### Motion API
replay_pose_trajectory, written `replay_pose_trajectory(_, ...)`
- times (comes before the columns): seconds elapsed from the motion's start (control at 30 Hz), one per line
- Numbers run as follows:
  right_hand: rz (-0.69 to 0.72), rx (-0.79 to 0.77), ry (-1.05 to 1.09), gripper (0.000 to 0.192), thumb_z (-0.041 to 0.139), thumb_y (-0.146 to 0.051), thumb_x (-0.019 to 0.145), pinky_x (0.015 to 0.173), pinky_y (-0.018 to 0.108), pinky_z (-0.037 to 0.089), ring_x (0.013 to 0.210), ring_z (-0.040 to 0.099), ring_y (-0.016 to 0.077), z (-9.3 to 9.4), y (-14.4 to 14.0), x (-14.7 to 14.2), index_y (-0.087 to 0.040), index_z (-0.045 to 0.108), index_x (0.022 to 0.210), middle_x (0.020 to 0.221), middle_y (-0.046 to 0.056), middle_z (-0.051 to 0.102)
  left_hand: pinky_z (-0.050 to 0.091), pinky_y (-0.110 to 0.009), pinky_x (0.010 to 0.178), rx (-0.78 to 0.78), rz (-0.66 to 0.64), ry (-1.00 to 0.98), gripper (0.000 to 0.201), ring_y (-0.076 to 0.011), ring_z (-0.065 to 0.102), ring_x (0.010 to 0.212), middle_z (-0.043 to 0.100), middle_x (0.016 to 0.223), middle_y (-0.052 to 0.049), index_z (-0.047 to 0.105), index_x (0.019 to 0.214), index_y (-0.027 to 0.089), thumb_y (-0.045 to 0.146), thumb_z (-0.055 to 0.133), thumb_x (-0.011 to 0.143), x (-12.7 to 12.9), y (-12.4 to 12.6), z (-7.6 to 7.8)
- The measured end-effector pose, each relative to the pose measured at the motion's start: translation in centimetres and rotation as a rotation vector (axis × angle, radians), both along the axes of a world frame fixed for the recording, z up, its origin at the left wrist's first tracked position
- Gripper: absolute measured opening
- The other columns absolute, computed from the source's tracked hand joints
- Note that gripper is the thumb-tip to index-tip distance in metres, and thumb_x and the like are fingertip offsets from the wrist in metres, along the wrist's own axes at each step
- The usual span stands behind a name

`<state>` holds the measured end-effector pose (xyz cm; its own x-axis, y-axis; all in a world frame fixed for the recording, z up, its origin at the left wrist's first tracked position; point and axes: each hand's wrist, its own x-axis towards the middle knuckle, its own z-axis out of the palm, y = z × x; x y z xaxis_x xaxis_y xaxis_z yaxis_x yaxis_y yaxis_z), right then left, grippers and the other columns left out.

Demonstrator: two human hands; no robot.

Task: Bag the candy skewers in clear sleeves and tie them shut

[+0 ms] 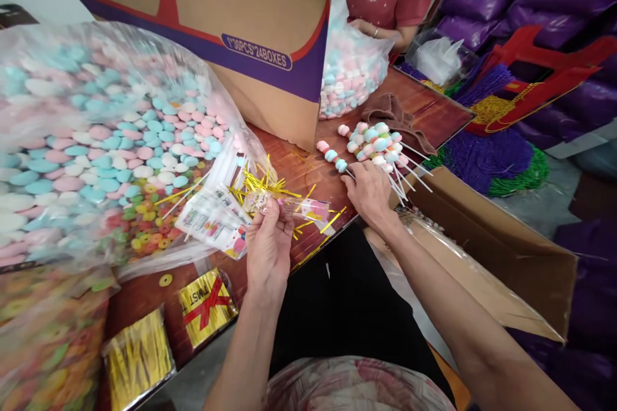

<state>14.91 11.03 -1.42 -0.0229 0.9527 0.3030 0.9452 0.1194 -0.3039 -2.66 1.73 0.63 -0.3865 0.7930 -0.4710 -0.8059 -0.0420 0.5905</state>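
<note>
Left hand (270,237) pinching a clear wrapper (312,209); right hand (371,196), the nearer, has fingers at the stick end of a candy skewer (331,156) on the table (284,157), candy end slanting away leftward; gripped or merely touched, can't tell

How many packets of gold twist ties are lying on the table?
2: the packet with a red cross, left of and below the left hand, and the plain gold packet further left, nearer the camera. Others may be hidden.
</note>
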Motion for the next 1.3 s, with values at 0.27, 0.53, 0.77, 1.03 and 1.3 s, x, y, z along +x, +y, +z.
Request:
replay_pose_trajectory(0.27,0.063,0.091,0.700,0.015,0.057,-0.023,0.087,0.066,0.029,0.041,0.069,0.054,0.0163,0.1,-3.8,1.1,-0.018,0.069,0.080,0.073,0.001,0.062,0.046,-0.020,0.070,-0.138,0.125,-0.133,0.008,-0.0053,0.064,0.067,0.067,0.071,0.004,0.067,0.078,0.015,0.017,0.072,0.085,-0.8,0.8,0.1)
replay_pose_trajectory(0.53,0.214,0.086,0.958,0.009,0.066,-0.018,0.087,0.066,0.029,0.044,0.073,0.058,0.0151,1.6,-12.1,1.9,-0.022,0.073,0.084,0.079,0.000,0.064,0.047,-0.020,0.065,-0.124,0.146,-0.145,0.011,-0.0067,0.061,0.060,0.065,0.066,0.003,0.064,0.075,0.015,0.016,0.071,0.084,-1.3,0.8,0.2)
replay_pose_trajectory(0.77,0.305,0.133,0.860,0.014,0.066,-0.012,0.086,0.063,0.028,0.046,0.072,0.061,0.0148,1.0,-12.5,2.2,-0.023,0.074,0.087,0.081,0.002,0.068,0.048,-0.021,0.066,-0.090,0.141,-0.122,0.009,-0.0062,0.061,0.061,0.066,0.067,0.004,0.066,0.077,0.016,0.014,0.071,0.084,-0.7,0.2,0.2)
replay_pose_trajectory(1.03,0.398,0.038,0.704,0.015,0.064,-0.012,0.088,0.070,0.030,0.049,0.078,0.063,0.0156,0.5,-12.9,4.0,-0.023,0.073,0.093,0.087,0.003,0.068,0.048,-0.018,0.063,0.044,0.019,0.114,0.024,-0.0075,0.064,0.067,0.070,0.075,0.003,0.070,0.079,0.018,0.023,0.087,0.065,-1.2,-0.2,-1.1)
replay_pose_trajectory(1.3,0.355,-0.029,0.762,0.011,0.064,-0.015,0.088,0.065,0.028,0.046,0.072,0.061,0.0147,0.9,-13.2,2.5,-0.022,0.072,0.085,0.081,0.002,0.066,0.051,-0.022,0.067,0.089,-0.136,0.241,0.028,-0.0098,0.064,0.069,0.070,0.075,0.001,0.069,0.074,0.017,0.032,0.089,0.061,-0.3,-1.0,-1.3)
